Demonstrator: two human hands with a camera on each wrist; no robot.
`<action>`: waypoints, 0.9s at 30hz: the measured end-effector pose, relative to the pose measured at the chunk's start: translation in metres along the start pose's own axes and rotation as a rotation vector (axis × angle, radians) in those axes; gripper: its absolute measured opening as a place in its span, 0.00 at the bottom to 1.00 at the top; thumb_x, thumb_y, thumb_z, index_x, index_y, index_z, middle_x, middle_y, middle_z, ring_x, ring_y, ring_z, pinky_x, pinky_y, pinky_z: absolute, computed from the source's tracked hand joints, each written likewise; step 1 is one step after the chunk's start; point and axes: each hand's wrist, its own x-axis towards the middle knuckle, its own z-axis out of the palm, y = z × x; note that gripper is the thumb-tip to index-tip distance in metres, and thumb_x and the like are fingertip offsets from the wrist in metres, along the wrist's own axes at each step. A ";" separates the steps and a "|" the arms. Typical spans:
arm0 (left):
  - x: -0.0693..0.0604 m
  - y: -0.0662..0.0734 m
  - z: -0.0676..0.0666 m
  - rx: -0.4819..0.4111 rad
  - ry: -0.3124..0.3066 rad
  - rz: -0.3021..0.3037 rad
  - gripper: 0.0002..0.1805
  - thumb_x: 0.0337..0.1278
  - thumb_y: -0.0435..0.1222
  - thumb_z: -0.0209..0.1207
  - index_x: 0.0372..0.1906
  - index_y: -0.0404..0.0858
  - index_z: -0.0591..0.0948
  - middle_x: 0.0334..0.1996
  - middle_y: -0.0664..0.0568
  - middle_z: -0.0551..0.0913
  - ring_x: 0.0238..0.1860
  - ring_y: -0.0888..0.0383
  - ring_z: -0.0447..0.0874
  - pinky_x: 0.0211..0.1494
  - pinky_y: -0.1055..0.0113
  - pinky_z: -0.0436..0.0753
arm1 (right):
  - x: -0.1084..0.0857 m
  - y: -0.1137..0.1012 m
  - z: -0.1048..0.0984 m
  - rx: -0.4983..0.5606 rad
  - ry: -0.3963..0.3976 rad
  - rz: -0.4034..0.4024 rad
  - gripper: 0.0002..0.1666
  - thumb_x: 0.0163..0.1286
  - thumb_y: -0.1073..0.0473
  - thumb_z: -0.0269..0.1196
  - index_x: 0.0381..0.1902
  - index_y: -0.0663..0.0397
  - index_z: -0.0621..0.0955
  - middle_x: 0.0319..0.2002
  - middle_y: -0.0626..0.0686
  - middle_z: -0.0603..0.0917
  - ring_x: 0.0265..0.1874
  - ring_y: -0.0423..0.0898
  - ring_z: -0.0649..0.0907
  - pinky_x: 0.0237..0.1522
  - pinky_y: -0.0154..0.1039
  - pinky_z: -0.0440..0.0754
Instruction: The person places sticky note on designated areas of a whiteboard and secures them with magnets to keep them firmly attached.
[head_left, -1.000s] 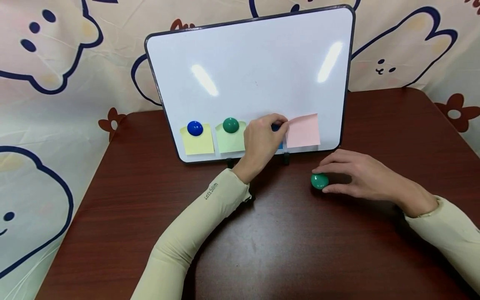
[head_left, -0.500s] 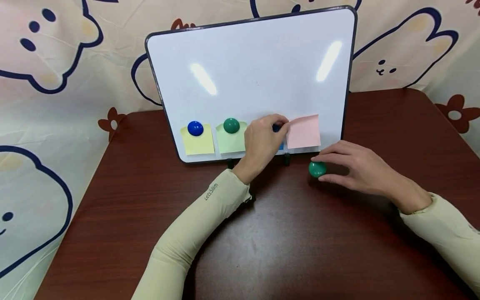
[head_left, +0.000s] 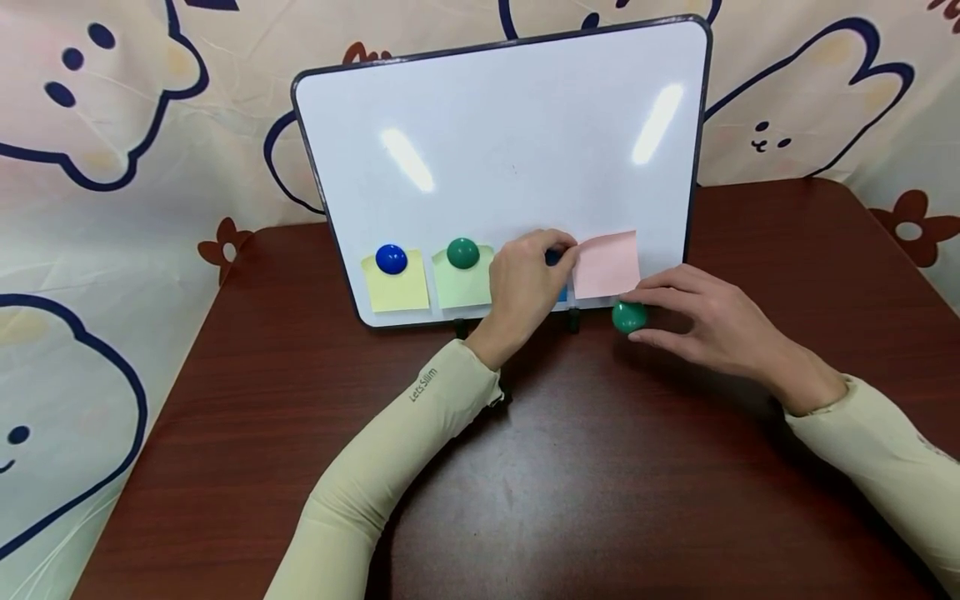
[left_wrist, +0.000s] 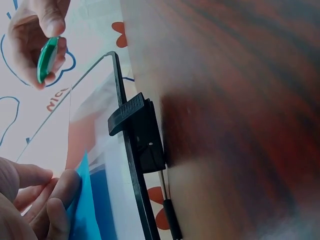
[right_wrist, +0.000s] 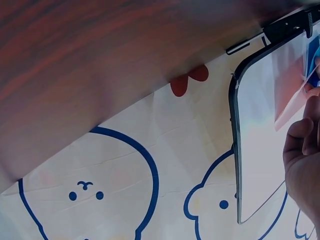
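My left hand [head_left: 525, 279] pinches the upper left corner of a pink sticky note [head_left: 606, 265] against the lower right of a whiteboard [head_left: 525, 125]. Behind that hand a blue sticky note [left_wrist: 86, 210] and a dark blue magnet [head_left: 552, 256] are mostly hidden. My right hand [head_left: 716, 323] holds a round green magnet [head_left: 628, 317] between thumb and fingers, just below the pink note. In the left wrist view the flat back of this green magnet [left_wrist: 47, 60] is seen edge-on. The right wrist view shows the right hand [right_wrist: 305, 160] but not its magnet.
Left on the board, a blue magnet [head_left: 391, 259] is on a yellow note [head_left: 397, 287] and a green magnet [head_left: 462, 252] on a light green note [head_left: 459, 287]. Black clips [left_wrist: 141, 132] support the board's lower edge on the brown table [head_left: 570, 500]. Patterned cloth hangs behind.
My right hand has moved up and slightly left with the green magnet, from over the table to the board's lower edge. The left hand stays at the pink note's corner.
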 end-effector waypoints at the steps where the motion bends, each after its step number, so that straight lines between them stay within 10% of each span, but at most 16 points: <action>1: 0.000 0.000 0.000 0.001 -0.001 -0.002 0.09 0.64 0.44 0.64 0.41 0.45 0.89 0.37 0.56 0.90 0.37 0.63 0.87 0.34 0.72 0.80 | 0.001 0.000 0.000 0.003 0.005 0.001 0.28 0.60 0.44 0.72 0.55 0.49 0.85 0.51 0.50 0.84 0.47 0.40 0.79 0.57 0.13 0.65; 8: 0.000 0.000 0.000 -0.002 -0.006 -0.002 0.09 0.64 0.44 0.64 0.41 0.45 0.89 0.37 0.56 0.90 0.37 0.63 0.87 0.34 0.73 0.80 | 0.004 0.001 0.002 0.006 0.038 0.001 0.36 0.42 0.64 0.81 0.54 0.50 0.85 0.51 0.50 0.84 0.47 0.40 0.79 0.55 0.13 0.66; 27: 0.000 -0.002 0.000 -0.004 -0.003 0.019 0.09 0.64 0.44 0.64 0.41 0.45 0.89 0.37 0.56 0.91 0.36 0.63 0.87 0.32 0.74 0.79 | 0.014 0.006 0.005 -0.058 0.064 0.066 0.36 0.42 0.62 0.82 0.54 0.51 0.85 0.49 0.52 0.84 0.46 0.42 0.80 0.41 0.20 0.76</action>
